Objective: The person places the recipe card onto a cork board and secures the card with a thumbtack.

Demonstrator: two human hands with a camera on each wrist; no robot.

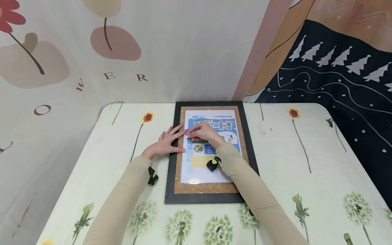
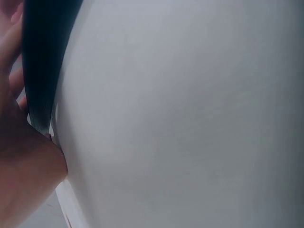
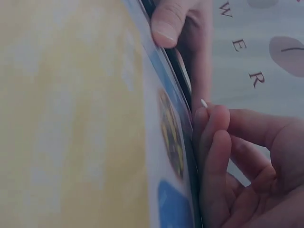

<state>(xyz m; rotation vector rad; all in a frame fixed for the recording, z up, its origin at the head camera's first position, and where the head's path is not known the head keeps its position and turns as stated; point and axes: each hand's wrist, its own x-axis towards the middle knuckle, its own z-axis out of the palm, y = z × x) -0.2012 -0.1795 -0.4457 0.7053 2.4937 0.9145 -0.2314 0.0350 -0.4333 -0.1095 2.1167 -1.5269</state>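
Observation:
A cork board [image 1: 205, 189] in a black wooden frame [image 1: 211, 198] lies on the table, with a printed sheet [image 1: 185, 175] over most of its cork. My left hand [image 1: 163, 143] has its fingers spread across the frame's left side, fingertips touching the sheet's left edge. At that same edge, my right hand [image 1: 203, 132] pinches a small white pin [image 3: 204, 102] between thumb and fingers; most of the pin is hidden by the fingertips. A tiny yellow pin [image 1: 208, 110] shows at the sheet's top edge. The left wrist view shows the black frame's side beside the left hand.
The table [image 1: 321, 190] wears a pale cloth printed with flowers. Behind it hangs a light curtain [image 1: 183, 44] with letters, and a dark cloth [image 1: 337, 81] with white trees is at the right. Both wrists carry small black devices.

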